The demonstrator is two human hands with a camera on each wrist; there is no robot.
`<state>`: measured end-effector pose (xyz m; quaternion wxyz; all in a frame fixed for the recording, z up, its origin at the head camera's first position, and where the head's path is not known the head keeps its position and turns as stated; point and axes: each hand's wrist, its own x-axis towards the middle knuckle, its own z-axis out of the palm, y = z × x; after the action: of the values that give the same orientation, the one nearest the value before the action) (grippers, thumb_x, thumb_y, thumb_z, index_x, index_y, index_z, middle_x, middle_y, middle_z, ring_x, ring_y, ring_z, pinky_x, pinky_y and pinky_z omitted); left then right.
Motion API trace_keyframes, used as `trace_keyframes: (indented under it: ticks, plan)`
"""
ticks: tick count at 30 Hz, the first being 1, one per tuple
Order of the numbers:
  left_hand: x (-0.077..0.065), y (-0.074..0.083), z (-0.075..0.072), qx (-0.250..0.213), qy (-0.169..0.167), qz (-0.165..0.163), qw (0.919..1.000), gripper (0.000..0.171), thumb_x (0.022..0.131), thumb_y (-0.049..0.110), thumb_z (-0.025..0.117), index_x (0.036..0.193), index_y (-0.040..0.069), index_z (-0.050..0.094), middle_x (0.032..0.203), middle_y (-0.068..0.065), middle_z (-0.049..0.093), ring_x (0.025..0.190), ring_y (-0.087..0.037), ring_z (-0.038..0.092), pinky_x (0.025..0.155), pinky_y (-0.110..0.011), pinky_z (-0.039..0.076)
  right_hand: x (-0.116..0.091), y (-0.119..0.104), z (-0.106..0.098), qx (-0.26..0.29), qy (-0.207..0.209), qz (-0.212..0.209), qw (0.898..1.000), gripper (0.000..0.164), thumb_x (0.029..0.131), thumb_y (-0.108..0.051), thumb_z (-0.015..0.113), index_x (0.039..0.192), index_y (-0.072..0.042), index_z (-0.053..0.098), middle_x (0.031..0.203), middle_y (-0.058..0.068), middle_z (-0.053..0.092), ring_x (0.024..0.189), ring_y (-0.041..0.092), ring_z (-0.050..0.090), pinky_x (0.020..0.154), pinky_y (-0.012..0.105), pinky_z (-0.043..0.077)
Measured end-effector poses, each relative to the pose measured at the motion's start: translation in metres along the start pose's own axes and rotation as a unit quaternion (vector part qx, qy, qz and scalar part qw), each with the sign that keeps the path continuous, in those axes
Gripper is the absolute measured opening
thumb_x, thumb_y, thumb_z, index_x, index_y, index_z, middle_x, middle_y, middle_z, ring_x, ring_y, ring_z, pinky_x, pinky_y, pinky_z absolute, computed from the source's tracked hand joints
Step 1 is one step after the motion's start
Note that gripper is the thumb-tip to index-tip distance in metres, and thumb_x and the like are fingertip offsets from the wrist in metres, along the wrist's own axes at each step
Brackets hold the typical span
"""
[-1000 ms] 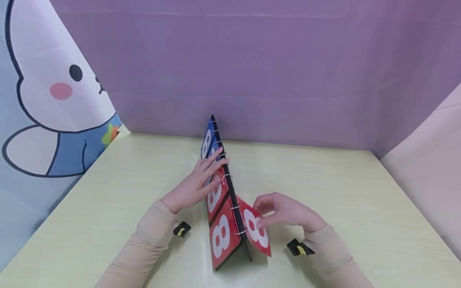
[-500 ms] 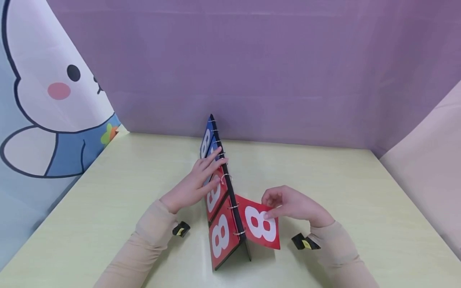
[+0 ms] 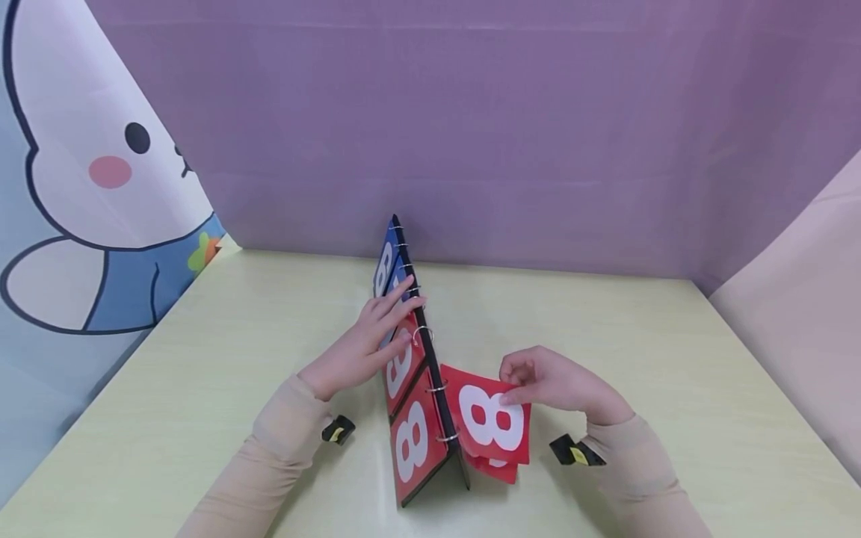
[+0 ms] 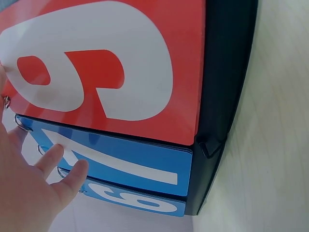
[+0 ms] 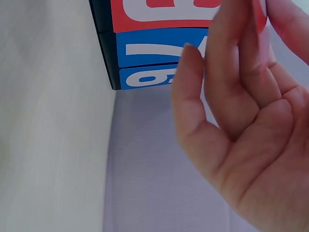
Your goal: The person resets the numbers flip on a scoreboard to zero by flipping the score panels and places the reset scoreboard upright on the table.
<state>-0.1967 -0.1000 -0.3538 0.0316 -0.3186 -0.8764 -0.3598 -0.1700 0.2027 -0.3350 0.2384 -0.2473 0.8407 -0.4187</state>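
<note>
A tent-shaped flip scoreboard (image 3: 441, 407) stands on the table, its number cards hung on metal rings along the black top edge. My left hand (image 3: 366, 344) rests on its left face with fingers spread straight, the tips at the rings. In the left wrist view those fingers lie over a blue card (image 4: 130, 164), beside a red card (image 4: 186, 96). On the near right side my right hand (image 3: 558, 381) pinches a red card (image 3: 494, 418) with a white 8, swung out from the board. Part of another red card (image 3: 494, 471) hangs below it.
The pale table (image 3: 639, 344) stretches out on both sides of the scoreboard. Behind it hangs a purple cloth (image 3: 471, 134), with a cartoon-printed cloth (image 3: 67, 194) at the left. Black pieces with yellow marks (image 3: 338, 430) show by both wrists.
My right hand has moved to the right, drawing the red 8 card further out from the board. A second red card now shows beneath it. The left hand has stayed in place.
</note>
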Motion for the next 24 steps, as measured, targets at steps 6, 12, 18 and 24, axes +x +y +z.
trace_keyframes:
  ticks: [6, 12, 18, 24]
  plan:
    - [0.0, -0.001, 0.0, 0.002, 0.001, 0.003, 1.0, 0.055, 0.097, 0.034, 0.047, 0.148, 0.026, 0.029, 0.16, 0.005, 0.004, 0.136, -0.031, 0.021, 0.092, -0.053, 0.045, 0.0, 0.0, 0.001, -0.002, 0.001, 0.003, 1.0, 0.018, 0.082, -0.017, 0.07, 0.089, -0.004, 0.059, 0.101, 0.011, 0.066, 0.09, 0.022, 0.063, 0.073, 0.029, 0.055]
    - [0.0, 0.0, 0.0, 0.001, 0.001, 0.003, 1.0, 0.055, 0.097, 0.035, 0.047, 0.148, 0.026, 0.029, 0.16, 0.005, 0.003, 0.137, -0.031, 0.02, 0.092, -0.053, 0.045, 0.0, 0.0, 0.0, 0.0, 0.011, 0.004, 1.0, 0.021, 0.082, -0.018, 0.069, 0.091, -0.004, 0.057, 0.104, 0.012, 0.064, 0.092, 0.023, 0.061, 0.074, 0.03, 0.055]
    - [-0.001, -0.001, 0.0, 0.002, 0.002, 0.0, 1.0, 0.055, 0.097, 0.036, 0.047, 0.148, 0.028, 0.028, 0.16, 0.006, 0.003, 0.136, -0.031, 0.021, 0.092, -0.053, 0.046, -0.005, -0.003, -0.006, -0.007, 0.038, 0.007, 0.999, 0.023, 0.083, -0.02, 0.068, 0.095, -0.004, 0.056, 0.098, 0.011, 0.067, 0.089, 0.022, 0.062, 0.073, 0.03, 0.055]
    - [-0.001, -0.001, 0.0, 0.003, 0.002, -0.001, 1.0, 0.056, 0.096, 0.037, 0.047, 0.148, 0.028, 0.028, 0.16, 0.006, 0.003, 0.137, -0.031, 0.02, 0.091, -0.052, 0.047, -0.016, -0.007, -0.018, 0.017, 0.08, 0.019, 0.996, 0.027, 0.083, -0.018, 0.068, 0.101, -0.001, 0.057, 0.097, 0.014, 0.064, 0.085, 0.024, 0.062, 0.07, 0.032, 0.055]
